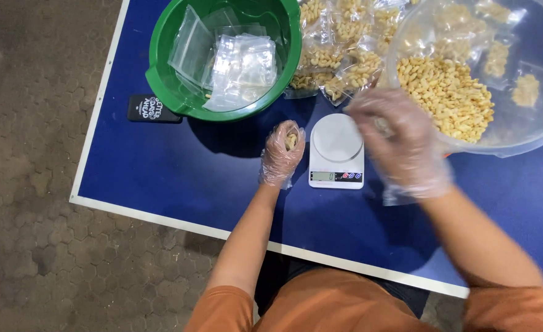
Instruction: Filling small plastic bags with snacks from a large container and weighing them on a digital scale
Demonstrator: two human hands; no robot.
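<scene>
Blue tabletop (179,178) with a white edge carries the work of a person in an orange shirt, seen from above, both hands in thin clear plastic gloves. The left hand (282,154) is curled shut around a small clear bag of pale yellow snack pieces (291,141), held upright just left of a white kitchen scale (336,150). The right hand (400,144), blurred, hangs over the right edge of the scale and the near rim of a large clear bowl (530,132); whether its fingers are together or apart cannot be told, though a few pale pieces seem to show beneath them. The scale's round plate is bare, and its small display faces the person.

The clear bowl, at the upper right, holds a heap of the same yellow snack pieces (447,95). Behind the scale, filled and sealed packets (339,52) lie piled between the two bowls. A green plastic bowl (160,80) at the upper left holds a loose stack of empty clear bags (240,67). A black phone (151,109) lies flat on the table, touching the green bowl's near left side. Grey paving (31,184) shows beyond the table's edge.
</scene>
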